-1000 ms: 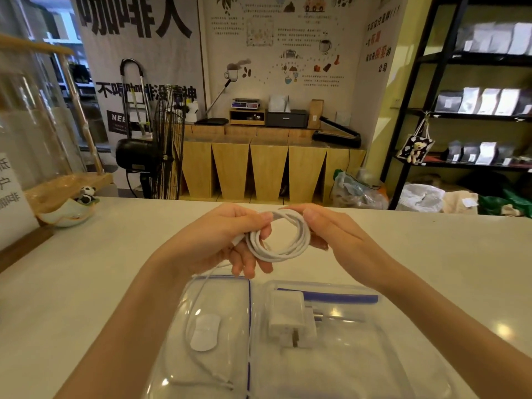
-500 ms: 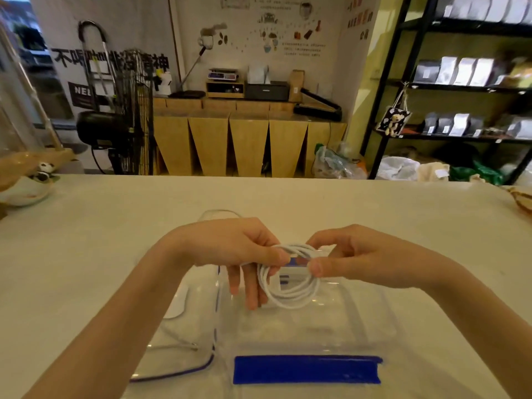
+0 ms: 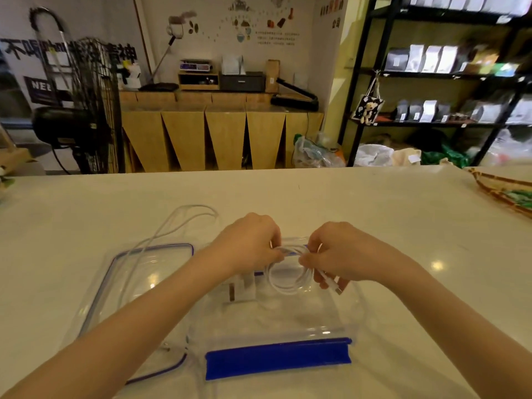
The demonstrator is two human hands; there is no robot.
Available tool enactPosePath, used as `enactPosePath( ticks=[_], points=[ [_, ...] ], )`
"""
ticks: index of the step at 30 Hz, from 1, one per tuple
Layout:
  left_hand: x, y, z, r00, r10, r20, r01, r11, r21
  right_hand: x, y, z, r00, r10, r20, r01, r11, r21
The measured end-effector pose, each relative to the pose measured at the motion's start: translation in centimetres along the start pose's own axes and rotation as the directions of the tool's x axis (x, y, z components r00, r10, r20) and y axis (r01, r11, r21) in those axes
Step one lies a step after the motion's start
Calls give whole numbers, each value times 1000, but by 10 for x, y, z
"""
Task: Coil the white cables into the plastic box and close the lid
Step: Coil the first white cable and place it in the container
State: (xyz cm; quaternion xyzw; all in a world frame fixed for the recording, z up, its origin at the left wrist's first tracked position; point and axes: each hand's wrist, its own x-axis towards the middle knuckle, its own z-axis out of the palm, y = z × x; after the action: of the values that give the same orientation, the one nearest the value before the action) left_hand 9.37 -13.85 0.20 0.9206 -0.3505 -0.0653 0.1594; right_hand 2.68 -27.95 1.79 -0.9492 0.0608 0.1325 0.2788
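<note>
Both hands, left hand (image 3: pixel 253 246) and right hand (image 3: pixel 331 254), pinch the coiled cable (image 3: pixel 288 280) over the far end of the box (image 3: pixel 273 318), likely so the loops hold while lowered in.

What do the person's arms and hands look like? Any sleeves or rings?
Both forearms are bare right up to the picture's edge, so no sleeves show. The left hand and right hand wear no gloves, and no watch, bracelet or ring is visible. The fingernails are too blurred to judge.
</note>
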Motion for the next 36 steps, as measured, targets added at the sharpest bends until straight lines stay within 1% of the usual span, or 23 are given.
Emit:
enactPosePath(
  ticks=[1, 3, 6, 10, 14, 19, 24, 26, 29, 33, 36],
  points=[
    [1, 2, 4, 1000, 4, 1, -4, 999, 52, 1, -1, 1, 1000, -3, -11, 2, 997, -71],
    [2, 4, 12, 999, 12, 34, -15, 996, 92, 3, -3, 4, 1000, 0, -29, -6, 978, -210],
    [8, 6, 19, 995, 10, 102, -22, 993, 120, 9, -6, 7, 1000, 14, -27, -22, 947, -322],
    [13, 12, 22, 990, -15, 141, -3, 992, 127, 17, -10, 9, 999, 16, -28, -26, 914, -405],
    [14, 13, 25, 983, -28, 181, 5, 992, 128, 22, -14, 12, 998, 52, -36, -62, 883, -464],
    [11, 11, 23, 975, -73, 211, 52, 994, 101, 24, -14, 15, 997, 70, -34, -78, 870, -488],
    [-2, 7, 12, 980, -55, 192, 55, 998, 6, 23, -13, 6, 995, 96, 41, -70, 906, -418],
    [-7, 6, 10, 978, -43, 205, 48, 999, -18, 24, -13, 5, 995, 85, 51, -56, 910, -411],
    [-12, 6, 11, 970, -1, 242, 11, 999, -39, 26, -14, 8, 997, 67, 50, -36, 885, -465],
    [-14, 7, 14, 962, 41, 268, -35, 999, -26, 29, -13, 11, 984, 149, 100, -80, 863, -499],
    [-16, 9, 12, 968, 39, 248, -28, 998, -51, 30, -13, 10, 992, 109, 59, -62, 852, -520]
  ],
)
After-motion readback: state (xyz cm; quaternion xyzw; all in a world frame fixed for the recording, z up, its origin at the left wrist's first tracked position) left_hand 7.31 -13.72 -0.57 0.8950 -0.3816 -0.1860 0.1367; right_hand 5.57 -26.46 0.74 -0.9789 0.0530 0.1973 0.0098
